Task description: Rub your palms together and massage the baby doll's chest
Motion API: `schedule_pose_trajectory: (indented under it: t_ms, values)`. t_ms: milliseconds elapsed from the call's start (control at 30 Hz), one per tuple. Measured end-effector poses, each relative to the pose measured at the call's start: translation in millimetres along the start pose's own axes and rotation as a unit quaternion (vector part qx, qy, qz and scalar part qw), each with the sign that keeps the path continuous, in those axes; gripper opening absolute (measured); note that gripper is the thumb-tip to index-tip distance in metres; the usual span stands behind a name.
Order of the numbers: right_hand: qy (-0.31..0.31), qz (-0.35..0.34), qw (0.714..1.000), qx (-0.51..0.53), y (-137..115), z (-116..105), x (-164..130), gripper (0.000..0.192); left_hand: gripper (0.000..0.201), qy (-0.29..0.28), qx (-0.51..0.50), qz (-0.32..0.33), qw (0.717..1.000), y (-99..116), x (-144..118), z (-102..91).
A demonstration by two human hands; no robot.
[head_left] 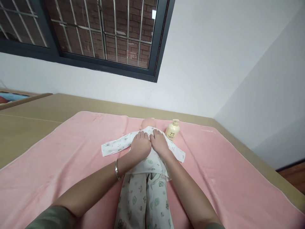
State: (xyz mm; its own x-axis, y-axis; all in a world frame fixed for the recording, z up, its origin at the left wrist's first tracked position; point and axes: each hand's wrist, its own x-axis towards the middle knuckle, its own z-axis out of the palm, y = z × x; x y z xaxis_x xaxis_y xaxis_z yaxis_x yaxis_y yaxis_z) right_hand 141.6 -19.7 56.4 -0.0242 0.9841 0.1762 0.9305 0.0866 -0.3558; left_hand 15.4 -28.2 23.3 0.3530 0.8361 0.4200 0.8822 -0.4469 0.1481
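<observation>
Pink blanket covers the bed, baby doll lying on it in a printed white outfit. Left hand and right hand sit side by side on the doll's chest, fingers curled into the top's collar, pinching fabric. Yellow lotion bottle stands just beside the head.

Bare forearms, grey-green short sleeves, silver bangle on the left wrist
</observation>
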Motion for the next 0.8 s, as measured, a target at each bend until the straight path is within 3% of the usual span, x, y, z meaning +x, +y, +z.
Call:
schedule_pose_trajectory:
  t_ms: [267,367,567,800]
  values:
    - [0.000,-0.049,0.998,-0.025,-29.5,6.7,-22.5,0.050,0.035,-0.059,-0.154,-0.043,0.985,-45.6,35.1,-2.2]
    - [-0.007,-0.046,0.999,0.009,-18.9,6.1,-15.1,0.050,0.037,-0.056,-0.117,-0.044,0.991,-39.2,30.9,-0.9]
    - [-0.016,0.007,0.998,0.057,13.3,-0.7,5.9,0.054,0.048,0.003,-0.029,-0.035,0.999,-8.5,5.8,-1.3]
    - [-0.003,0.020,0.999,-0.031,-9.8,4.8,-8.1,0.053,0.041,-0.036,-0.097,-0.046,0.994,-26.1,21.0,-4.1]
